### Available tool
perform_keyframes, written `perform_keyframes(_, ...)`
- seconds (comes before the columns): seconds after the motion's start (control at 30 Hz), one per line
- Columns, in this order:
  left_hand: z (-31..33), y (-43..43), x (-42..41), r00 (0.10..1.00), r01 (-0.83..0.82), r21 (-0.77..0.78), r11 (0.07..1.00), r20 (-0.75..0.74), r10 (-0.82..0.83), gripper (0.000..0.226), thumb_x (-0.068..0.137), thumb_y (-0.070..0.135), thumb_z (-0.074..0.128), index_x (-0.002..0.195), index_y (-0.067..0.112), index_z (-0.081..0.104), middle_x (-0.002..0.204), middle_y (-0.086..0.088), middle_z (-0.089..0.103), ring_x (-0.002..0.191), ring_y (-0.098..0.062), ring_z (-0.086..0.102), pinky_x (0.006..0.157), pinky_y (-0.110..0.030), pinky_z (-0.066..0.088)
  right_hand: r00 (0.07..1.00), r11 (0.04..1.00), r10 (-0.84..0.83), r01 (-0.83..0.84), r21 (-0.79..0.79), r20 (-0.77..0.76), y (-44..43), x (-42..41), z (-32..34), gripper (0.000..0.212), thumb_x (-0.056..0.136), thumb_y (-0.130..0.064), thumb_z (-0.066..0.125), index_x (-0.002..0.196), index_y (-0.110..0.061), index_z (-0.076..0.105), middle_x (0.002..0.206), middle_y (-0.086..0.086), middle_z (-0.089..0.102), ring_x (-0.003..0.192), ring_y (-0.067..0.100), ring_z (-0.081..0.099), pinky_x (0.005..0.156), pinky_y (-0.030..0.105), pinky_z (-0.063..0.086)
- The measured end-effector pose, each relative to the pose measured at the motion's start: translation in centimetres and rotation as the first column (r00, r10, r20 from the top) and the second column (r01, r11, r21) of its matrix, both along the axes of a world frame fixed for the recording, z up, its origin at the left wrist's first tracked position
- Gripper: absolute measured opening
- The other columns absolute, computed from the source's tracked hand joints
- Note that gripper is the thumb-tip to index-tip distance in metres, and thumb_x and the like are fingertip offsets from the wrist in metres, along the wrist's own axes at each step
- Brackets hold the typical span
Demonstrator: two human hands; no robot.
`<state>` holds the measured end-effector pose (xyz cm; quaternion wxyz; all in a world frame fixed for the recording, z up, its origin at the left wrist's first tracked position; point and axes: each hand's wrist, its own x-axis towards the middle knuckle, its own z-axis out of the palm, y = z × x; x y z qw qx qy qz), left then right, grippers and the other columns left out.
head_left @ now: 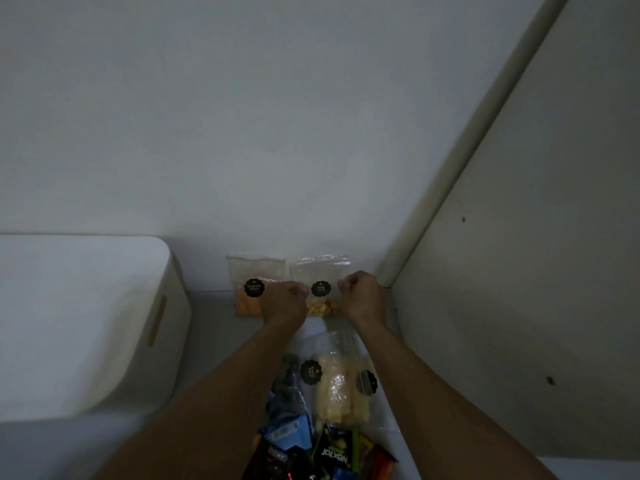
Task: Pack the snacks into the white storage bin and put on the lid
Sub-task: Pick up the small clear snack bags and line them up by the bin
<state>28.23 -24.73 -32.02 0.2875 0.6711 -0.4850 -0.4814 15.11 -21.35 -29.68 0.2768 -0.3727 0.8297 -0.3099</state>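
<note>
Both my hands were curled into loose fists on 1 clear bag of yellow snacks that stood against the white wall at 12 o'clock. My left hand pinched its left edge and my right hand pinched its right edge, fingers pressed together and tucked under. Just beside my left hand, at 9 o'clock, a clear bag of orange snacks leaned on the same wall. The white storage bin sat farther out at 9 o'clock; I could not tell whether its lid was on. At 6 o'clock, between my forearms, lay the pile: a clear bag of pale sticks, a blue packet and a dark packet.
</note>
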Motion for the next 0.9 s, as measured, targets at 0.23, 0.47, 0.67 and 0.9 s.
perform_keyframes(0.23,0.2,-0.3,-0.9,0.994,-0.056,0.022,0.998,-0.097,0.058,0.022,0.094,0.013,0.063,0.113,0.007,0.071,0.115,-0.014,0.07,0.104,-0.029,0.065,0.095,-0.045,0.055,1.0,0.999,-0.017,0.017,-0.03,-0.018,0.6,-0.5,0.7,0.015,0.097,-0.021,0.057,0.097,-0.011,0.069,0.094,0.004,0.07,0.084,0.015,0.063,0.07,0.022,0.042)
perform_keyframes(0.47,0.6,0.7,-0.4,0.999,-0.035,0.034,0.999,0.006,0.034,0.043,0.092,0.007,0.06,0.135,0.004,0.055,0.132,-0.019,0.06,0.116,-0.033,0.06,0.101,-0.045,0.051,0.999,0.999,0.019,-0.02,-0.037,-0.025,2.0,-0.4,2.1,0.03,0.098,-0.02,0.056,0.122,-0.004,0.063,0.113,0.013,0.069,0.104,0.024,0.065,0.078,0.023,0.045)
perform_keyframes(0.67,1.4,3.8,0.4,0.929,0.302,0.01,0.953,0.224,-0.296,0.036,0.092,0.003,0.05,0.125,0.006,0.065,0.129,-0.016,0.063,0.114,-0.029,0.061,0.098,-0.033,0.05,0.979,0.982,0.177,-0.168,0.09,-0.1,4.9,-0.2,2.7,0.029,0.093,-0.022,0.061,0.118,-0.006,0.062,0.11,0.011,0.068,0.098,0.024,0.065,0.078,0.027,0.052)
perform_keyframes(0.9,1.7,5.5,2.0,0.676,0.614,0.169,0.771,0.393,-0.624,0.027,0.095,0.015,0.053,0.112,0.005,0.072,0.116,-0.011,0.069,0.108,-0.026,0.064,0.096,-0.037,0.052,0.93,0.893,0.361,-0.326,0.311,-0.061,8.4,0.7,1.6,0.035,0.089,-0.027,0.065,0.118,-0.01,0.055,0.114,0.009,0.062,0.098,0.022,0.061,0.075,0.031,0.052)
